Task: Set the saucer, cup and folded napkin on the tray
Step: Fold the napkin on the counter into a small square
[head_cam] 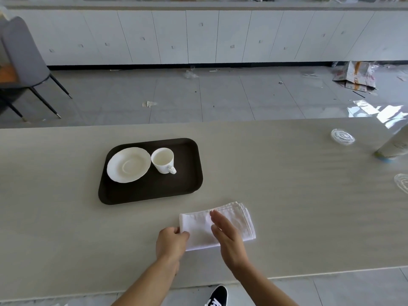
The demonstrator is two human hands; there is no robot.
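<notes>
Head view, looking down at a pale table (66, 228) in front of you. A dark rectangular tray (187, 171) with rounded corners sits left of centre. On it, the white saucer (128, 164) lies flat in the left half, and the white cup (163, 160) stands upright just to its right, nearly touching the saucer's rim, handle pointing toward you and to the right. Two of the three items look placed.

The folded napkin (234, 219) is not yet on the tray. It lies on the table nearer to you and to the right of the tray, near its front right corner but apart from it. Your left hand (171, 242) has its fingers curled closed, pinching the napkin's left edge. Your right hand (227, 235) is open and flat, fingers extended, over the middle of the cloth (whether it presses down or hovers, the view does not settle).

What remains, by this reading, is lifting the napkin and setting it on the tray. The tray's right half and front strip are bare, so there is room. The tabletop between napkin and tray is bare too. The table's near edge runs just behind your wrists. Clear lids (342, 136) and a carton (395, 146) sit well apart, far right.
</notes>
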